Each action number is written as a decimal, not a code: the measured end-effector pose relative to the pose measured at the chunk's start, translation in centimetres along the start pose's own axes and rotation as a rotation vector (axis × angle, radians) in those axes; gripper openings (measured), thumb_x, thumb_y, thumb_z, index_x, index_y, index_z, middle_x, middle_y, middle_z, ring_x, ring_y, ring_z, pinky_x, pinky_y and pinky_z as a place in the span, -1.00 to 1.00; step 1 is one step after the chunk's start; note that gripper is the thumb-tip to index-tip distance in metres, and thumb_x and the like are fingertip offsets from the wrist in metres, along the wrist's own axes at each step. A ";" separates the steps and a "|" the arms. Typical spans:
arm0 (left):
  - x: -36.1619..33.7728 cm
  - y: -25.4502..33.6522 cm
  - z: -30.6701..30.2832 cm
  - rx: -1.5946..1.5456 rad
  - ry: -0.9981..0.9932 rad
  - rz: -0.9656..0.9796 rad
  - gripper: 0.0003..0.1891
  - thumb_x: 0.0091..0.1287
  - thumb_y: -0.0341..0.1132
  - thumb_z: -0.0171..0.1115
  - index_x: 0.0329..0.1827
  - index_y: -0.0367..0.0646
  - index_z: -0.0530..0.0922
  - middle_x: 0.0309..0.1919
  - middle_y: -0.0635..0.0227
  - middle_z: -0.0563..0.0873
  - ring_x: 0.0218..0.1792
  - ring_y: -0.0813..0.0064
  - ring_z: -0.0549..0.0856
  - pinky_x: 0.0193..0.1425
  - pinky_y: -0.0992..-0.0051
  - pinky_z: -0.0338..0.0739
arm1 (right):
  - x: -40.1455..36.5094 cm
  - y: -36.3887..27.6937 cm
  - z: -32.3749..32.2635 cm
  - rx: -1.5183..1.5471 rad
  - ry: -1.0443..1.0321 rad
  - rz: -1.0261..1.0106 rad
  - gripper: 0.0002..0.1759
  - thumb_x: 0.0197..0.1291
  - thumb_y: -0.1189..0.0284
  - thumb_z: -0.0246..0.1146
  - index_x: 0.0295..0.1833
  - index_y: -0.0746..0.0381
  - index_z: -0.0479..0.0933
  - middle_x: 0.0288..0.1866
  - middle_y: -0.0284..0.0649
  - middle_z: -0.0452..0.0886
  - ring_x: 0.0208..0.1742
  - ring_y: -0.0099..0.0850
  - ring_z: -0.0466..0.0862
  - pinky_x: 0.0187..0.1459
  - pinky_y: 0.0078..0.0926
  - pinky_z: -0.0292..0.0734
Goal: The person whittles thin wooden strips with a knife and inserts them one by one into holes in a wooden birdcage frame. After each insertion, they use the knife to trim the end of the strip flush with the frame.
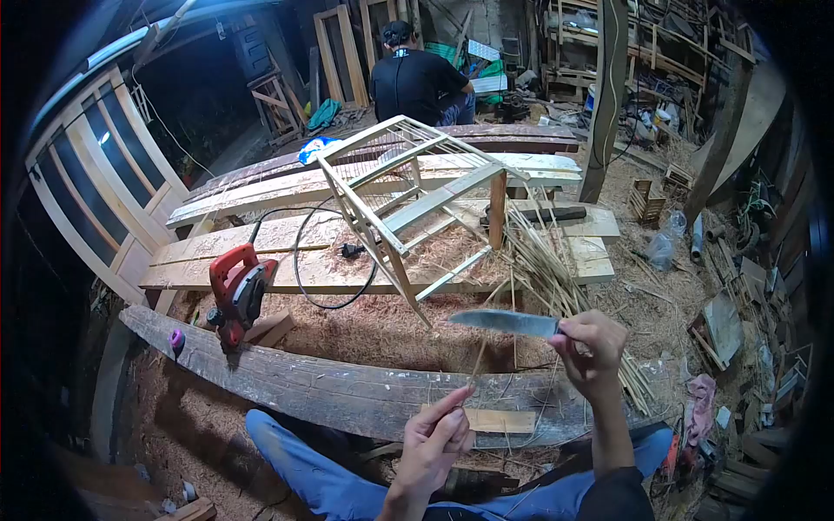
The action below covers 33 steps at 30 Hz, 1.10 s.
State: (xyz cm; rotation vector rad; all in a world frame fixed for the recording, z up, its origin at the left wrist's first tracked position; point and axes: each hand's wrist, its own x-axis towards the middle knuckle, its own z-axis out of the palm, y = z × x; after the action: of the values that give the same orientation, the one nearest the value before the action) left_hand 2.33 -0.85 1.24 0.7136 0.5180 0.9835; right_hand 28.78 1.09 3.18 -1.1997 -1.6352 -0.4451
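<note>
My right hand is closed around the handle of a knife; its broad blade points left, roughly level. Lower and to the left, my left hand pinches a thin bamboo strip that rises from the fingertips. The blade is above the left hand and apart from it. Behind the knife, a bundle of bamboo strips leans over the boards. Beside the bundle stands a light wooden frame with slats and thin rods. Under my hands, a small flat piece of wood lies on a weathered plank.
A red power planer sits on the plank's left part, near a purple roll. Long pale boards lie behind, with a black cable across them. Another person sits at the back. A post stands right; shavings cover the floor.
</note>
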 end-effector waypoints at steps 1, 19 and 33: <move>0.2 0.0 0.4 0.015 0.032 -0.034 -0.56 0.56 -0.49 0.08 0.48 -0.27 0.51 -0.53 0.54 0.35 -0.51 0.70 0.29 -0.40 0.53 0.19 | -0.3 -0.3 0.1 0.092 -0.023 -0.004 -0.72 0.16 0.34 0.58 -0.16 0.08 0.58 -0.42 -0.30 0.73 -0.48 -0.35 0.72 -0.45 -0.41 0.55; 0.7 -1.2 0.0 -0.016 0.010 -0.052 -0.46 0.64 -0.41 0.10 0.64 -0.23 0.28 -0.32 0.52 0.46 -0.40 0.74 0.32 -0.31 0.63 0.23 | -1.2 -4.1 2.6 0.281 -0.303 -0.175 -0.76 0.09 0.16 0.58 -0.21 0.03 0.75 -0.46 -0.48 0.63 -0.54 -0.51 0.53 -0.56 -0.47 0.36; 0.0 -1.0 0.3 -0.036 0.154 -0.042 -0.56 0.61 -0.45 0.12 0.52 -0.28 0.44 -0.39 0.46 0.55 -0.42 0.70 0.36 -0.33 0.53 0.21 | -1.3 -3.2 1.7 0.250 -0.260 -0.187 -0.74 0.02 0.12 0.57 -0.19 -0.06 0.76 -0.39 -0.55 0.69 -0.51 -0.57 0.54 -0.54 -0.53 0.29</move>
State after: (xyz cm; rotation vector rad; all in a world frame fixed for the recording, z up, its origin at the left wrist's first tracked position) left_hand 3.08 -1.28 0.73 0.5955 0.6462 1.0109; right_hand 25.16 0.31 2.19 -0.9503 -1.9724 -0.1964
